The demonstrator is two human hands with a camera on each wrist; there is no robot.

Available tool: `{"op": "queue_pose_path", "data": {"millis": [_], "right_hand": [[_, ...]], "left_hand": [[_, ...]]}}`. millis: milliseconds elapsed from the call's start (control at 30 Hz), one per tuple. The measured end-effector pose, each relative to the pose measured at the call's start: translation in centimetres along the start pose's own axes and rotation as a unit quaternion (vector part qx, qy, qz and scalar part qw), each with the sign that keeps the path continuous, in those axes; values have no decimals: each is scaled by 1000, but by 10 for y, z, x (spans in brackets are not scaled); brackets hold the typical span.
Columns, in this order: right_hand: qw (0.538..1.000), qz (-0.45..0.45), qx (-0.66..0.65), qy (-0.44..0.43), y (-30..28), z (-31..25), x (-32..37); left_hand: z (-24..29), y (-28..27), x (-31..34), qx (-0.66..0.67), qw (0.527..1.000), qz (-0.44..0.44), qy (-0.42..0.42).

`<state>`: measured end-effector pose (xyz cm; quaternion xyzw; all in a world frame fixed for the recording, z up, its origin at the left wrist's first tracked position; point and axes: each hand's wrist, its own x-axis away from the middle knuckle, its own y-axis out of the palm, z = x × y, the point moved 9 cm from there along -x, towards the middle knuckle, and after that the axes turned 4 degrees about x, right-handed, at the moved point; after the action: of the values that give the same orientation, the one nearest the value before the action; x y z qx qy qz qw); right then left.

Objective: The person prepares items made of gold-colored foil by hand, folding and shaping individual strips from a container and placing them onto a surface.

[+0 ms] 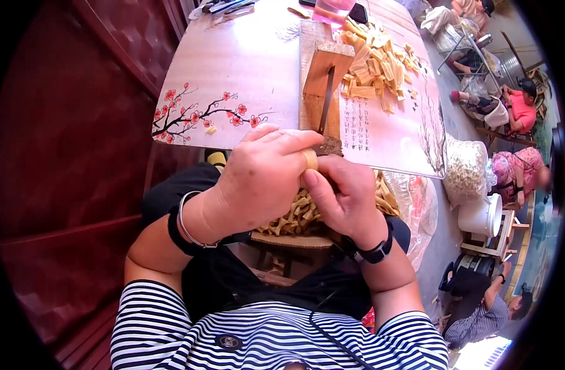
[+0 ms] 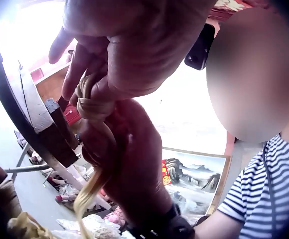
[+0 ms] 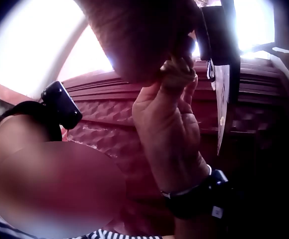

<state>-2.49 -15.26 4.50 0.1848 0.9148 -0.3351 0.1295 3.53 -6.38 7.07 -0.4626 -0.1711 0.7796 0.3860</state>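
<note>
A pale yellow strip [image 1: 310, 159], looped into a knot, is between the two hands just in front of the wooden block. My left hand [image 1: 258, 176] pinches its upper part, with some fingers stretched toward the block. My right hand [image 1: 349, 194] grips it from the other side, thumb on top. In the left wrist view the knotted strip [image 2: 92, 107] shows wrapped folds, and its loose tail hangs below the right hand [image 2: 134, 159]. The right wrist view shows the left hand [image 3: 167, 129] holding the knot [image 3: 178, 74].
A wooden block with a metal strip [image 1: 326, 102] stands at the table edge. Flat yellow pieces [image 1: 381, 65] lie on the flowered table [image 1: 233, 68]. Many knotted pieces [image 1: 301, 216] are heaped below my hands. Several people sit at the right, near a white bucket [image 1: 480, 216].
</note>
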Motion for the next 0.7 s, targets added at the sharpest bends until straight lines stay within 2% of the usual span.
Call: {"op": "queue_pose_path", "data": {"millis": [67,133,200,300,367,400,467,500,533,567,600,667,700], "right_hand": [[997,-23,74,12,4,6,1],[986,-71,-52,144,5,24,5],[938,-132,-212,242,12,32,13],[883,-146,-352,272,16,36,20],[854,-162,-395,298,19,40,21],[832,-165,-424,316,22,41,24],[787,-168,-482,345,32,41,26],[797,-171,-460,351,35,40,26],[807,-176,-437,356,38,37,26],[817,-181,-412,360,38,36,25],[807,-178,-419,376,37,39,27],[788,-172,-432,404,28,45,29],[822,-126,-410,376,17,52,23]], "left_hand": [[1,0,0,29,999,15,11],[1,-4,-3,78,996,25,24],[-14,-24,-5,176,982,55,-28],[-30,-37,-3,279,954,90,-66],[-41,-32,-2,325,940,95,-46],[-52,-19,2,408,904,62,-109],[-64,7,10,555,801,-10,-225],[-57,20,12,601,748,-78,-271],[-47,31,11,630,723,-109,-263],[-45,30,12,586,756,-126,-263],[-43,29,13,540,787,-142,-262],[-54,26,19,554,783,-64,-276],[-60,24,20,559,780,-26,-281]]}}
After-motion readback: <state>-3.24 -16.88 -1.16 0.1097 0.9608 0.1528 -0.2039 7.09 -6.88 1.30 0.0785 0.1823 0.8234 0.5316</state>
